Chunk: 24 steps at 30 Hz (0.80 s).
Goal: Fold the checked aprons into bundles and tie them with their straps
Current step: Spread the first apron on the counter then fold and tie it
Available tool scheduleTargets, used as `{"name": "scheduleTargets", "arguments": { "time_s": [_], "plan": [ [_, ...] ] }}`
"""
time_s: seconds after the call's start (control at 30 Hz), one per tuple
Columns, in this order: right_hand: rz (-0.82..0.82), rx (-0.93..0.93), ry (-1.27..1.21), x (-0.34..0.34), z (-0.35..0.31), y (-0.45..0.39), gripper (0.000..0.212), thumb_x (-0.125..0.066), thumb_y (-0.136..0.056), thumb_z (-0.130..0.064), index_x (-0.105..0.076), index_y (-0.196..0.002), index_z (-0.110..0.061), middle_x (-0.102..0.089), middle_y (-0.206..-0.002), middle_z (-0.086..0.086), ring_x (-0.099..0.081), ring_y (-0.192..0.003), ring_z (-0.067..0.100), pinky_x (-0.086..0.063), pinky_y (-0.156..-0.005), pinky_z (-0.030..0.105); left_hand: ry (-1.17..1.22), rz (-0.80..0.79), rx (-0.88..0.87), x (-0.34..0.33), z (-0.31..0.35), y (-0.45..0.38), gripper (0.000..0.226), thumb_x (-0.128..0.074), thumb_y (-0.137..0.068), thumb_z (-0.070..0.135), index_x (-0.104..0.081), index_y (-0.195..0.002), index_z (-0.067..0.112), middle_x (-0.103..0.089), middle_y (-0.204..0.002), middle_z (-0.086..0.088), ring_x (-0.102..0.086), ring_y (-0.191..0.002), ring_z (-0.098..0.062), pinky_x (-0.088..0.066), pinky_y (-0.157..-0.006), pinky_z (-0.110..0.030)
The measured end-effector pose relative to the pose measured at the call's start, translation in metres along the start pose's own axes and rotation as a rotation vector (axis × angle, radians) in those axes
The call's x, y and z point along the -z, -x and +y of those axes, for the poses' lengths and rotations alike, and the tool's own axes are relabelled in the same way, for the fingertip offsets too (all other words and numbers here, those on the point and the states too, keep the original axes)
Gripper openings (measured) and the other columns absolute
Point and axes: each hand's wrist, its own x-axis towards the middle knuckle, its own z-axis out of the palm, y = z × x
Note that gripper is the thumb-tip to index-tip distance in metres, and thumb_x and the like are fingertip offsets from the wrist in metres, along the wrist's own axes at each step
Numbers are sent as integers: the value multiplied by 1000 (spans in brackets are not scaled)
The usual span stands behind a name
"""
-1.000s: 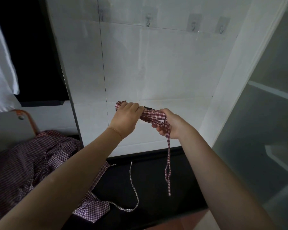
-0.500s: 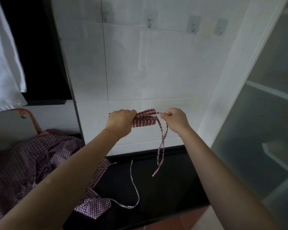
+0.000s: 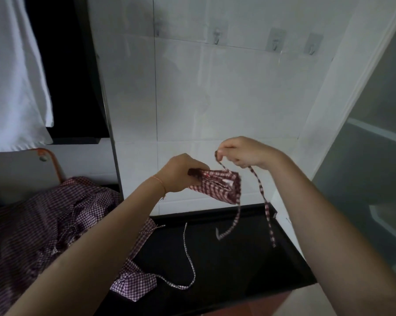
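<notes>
A folded red-and-white checked apron bundle [image 3: 217, 185] hangs in the air in front of the white tiled wall. My left hand [image 3: 181, 173] grips its left end. My right hand [image 3: 242, 152] is up and to the right of the bundle, pinching a thin checked strap [image 3: 259, 190] that runs from the bundle up over my fingers and dangles down. A second strap end [image 3: 234, 221] hangs below the bundle. More checked aprons [image 3: 44, 224] lie in a heap at the left, one spilling onto the black counter [image 3: 249, 265] with a loose strap [image 3: 189, 254].
Several small hooks, such as one hook [image 3: 275, 43], are stuck on the tiled wall above. A white cloth [image 3: 12, 76] hangs at the upper left. An orange-framed chair back [image 3: 48, 156] stands behind the heap. A frosted glass panel [image 3: 375, 144] is at the right.
My right hand has risen and moved right, drawing the strap up away from the bundle. The bundle has tilted down to the right, and the camera has tipped slightly.
</notes>
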Motion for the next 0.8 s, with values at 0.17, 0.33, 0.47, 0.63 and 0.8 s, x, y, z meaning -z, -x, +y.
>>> {"name": "scheduleTargets", "arguments": {
  "time_s": [0.17,0.33,0.47,0.63,0.8],
  "plan": [
    [61,-86,-581,-21,46,-2,25,-49,-97,0,-63,-79,-11,-53,-71,13,-51,-55,19,-39,-48,22,834,65,200,16,18,9,36,-73,-84,1,-71,-116,18,-73,-111,1,-67,-107,-15,-53,-93,-32],
    [5,-129,-499,-61,43,-8,23,-45,-100,-2,-47,-78,-11,-36,-58,1,-25,-46,11,-15,-46,26,1056,180,351,16,21,7,28,-65,-92,9,-59,-119,9,-69,-112,-5,-66,-104,-22,-53,-90,-35],
    [26,-116,-320,-69,32,-1,18,-56,-100,-24,-70,-98,-13,-40,-55,-7,-30,-47,8,-26,-44,20,1023,251,574,17,16,5,28,-65,-94,24,-54,-119,17,-70,-112,-6,-69,-101,-26,-57,-87,-42],
    [61,-24,-168,-69,15,10,24,-55,-101,-27,-75,-95,-16,-44,-50,-14,-31,-48,8,-27,-46,20,530,353,667,12,4,4,23,-63,-93,27,-51,-113,23,-65,-96,4,-64,-84,-13,-52,-66,-25],
    [112,21,-194,-75,1,4,21,-56,-101,-24,-72,-98,-10,-44,-55,-11,-38,-45,4,-32,-46,17,201,112,578,4,1,6,26,-66,-88,28,-59,-113,27,-67,-100,1,-63,-86,-17,-52,-72,-27]
  ]
}}
